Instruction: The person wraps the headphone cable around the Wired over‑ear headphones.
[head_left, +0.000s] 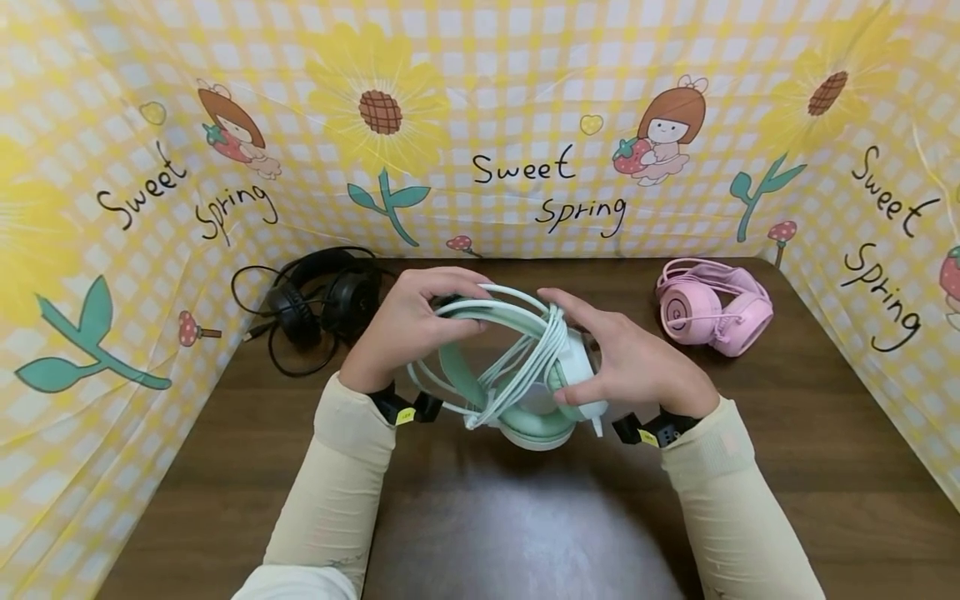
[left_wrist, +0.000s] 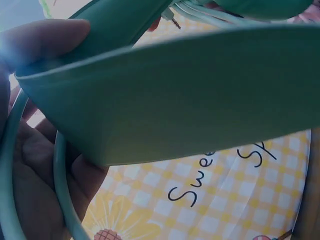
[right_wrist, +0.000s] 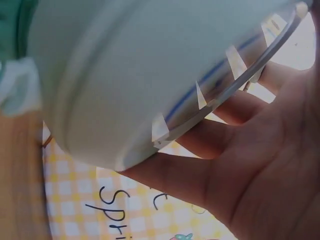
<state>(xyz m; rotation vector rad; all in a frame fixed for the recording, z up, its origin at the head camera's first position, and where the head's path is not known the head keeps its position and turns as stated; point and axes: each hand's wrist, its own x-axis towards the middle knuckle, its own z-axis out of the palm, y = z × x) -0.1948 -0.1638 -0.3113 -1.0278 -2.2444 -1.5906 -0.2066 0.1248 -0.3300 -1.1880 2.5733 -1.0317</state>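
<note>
A mint-green headset (head_left: 459,371) is held up over the middle of the table in both hands. My left hand (head_left: 420,321) grips its headband, thumb on one side and fingers on the other; the wide band (left_wrist: 190,100) fills much of the left wrist view. With thumb and fingers spread, my right hand (head_left: 637,362) holds one white-backed ear cup (right_wrist: 115,85) by its outer side. The other ear cup (head_left: 536,429) hangs lower, nearer me. A bundled pale cable (head_left: 528,367) runs across the headset, and a small metal plug (left_wrist: 175,22) shows beyond the band.
Black headphones (head_left: 345,296) with a loose cable lie at the back left of the dark wooden table (head_left: 525,517). Pink headphones (head_left: 716,312) sit at the back right. A yellow checked cloth (head_left: 480,108) walls in the back and both sides.
</note>
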